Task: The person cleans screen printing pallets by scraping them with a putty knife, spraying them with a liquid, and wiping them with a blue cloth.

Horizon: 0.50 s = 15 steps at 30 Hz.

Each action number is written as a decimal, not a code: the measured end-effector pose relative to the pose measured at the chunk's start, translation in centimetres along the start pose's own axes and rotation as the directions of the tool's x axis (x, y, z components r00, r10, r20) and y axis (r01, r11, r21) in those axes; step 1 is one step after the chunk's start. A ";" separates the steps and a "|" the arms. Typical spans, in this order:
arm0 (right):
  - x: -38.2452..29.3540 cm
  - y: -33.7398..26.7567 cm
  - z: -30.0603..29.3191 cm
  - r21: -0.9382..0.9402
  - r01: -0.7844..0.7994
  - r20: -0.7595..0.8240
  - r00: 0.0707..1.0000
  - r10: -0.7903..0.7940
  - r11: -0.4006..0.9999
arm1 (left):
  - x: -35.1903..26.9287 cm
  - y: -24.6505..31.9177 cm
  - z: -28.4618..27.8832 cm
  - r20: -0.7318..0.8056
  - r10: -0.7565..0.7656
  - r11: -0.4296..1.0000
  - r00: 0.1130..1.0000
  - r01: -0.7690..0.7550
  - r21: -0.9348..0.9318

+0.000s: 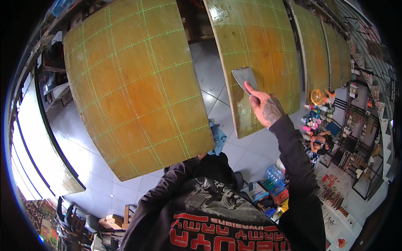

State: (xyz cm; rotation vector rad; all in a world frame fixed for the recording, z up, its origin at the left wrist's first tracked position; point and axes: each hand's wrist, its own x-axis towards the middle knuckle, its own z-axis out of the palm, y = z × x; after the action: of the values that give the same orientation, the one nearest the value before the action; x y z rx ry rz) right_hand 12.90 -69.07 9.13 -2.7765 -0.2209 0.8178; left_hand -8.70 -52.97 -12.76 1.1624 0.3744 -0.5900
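My right hand grips a metal scraper with a wide, flat blade. Its dirty edge, with residue along it, points away from me over a yellow-orange board, which looks like a screen-printing pallet. Green grid lines mark this board, and wet-looking patches shine at its far end and below the scraper. A second gridded board lies to the left. Just past that board's near corner, only a sliver of my left hand shows, beside a blue cloth; whether it holds the cloth is hidden.
More gridded boards continue in a row to the right. An amber spray bottle and several small bottles are beyond my right forearm. Another person is at the right. A blue water jug stands near plastic crates. Bright boards line the left.
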 end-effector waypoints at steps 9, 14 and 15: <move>12.1 -1.8 -5.5 0.048 0.009 0.085 0.996 -0.013 0.999 | -2.5 -0.1 -2.1 -0.007 -0.084 0.996 0.996 0.084 -0.020; 15.0 -3.1 -9.5 0.048 0.036 0.108 0.993 -0.041 0.998 | -3.8 -0.3 -2.6 -0.033 -0.093 0.995 0.995 0.092 -0.022; 14.8 -3.0 -9.4 0.041 0.032 0.115 0.993 -0.037 0.999 | -4.5 -0.3 -2.7 -0.030 -0.104 0.994 0.994 0.104 -0.021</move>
State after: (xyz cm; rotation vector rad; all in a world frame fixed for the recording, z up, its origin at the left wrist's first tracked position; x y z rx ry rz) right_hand 30.13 -64.79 10.00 -2.6844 -0.2695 0.9650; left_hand -12.38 -49.49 -11.48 1.1397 0.4686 -0.6582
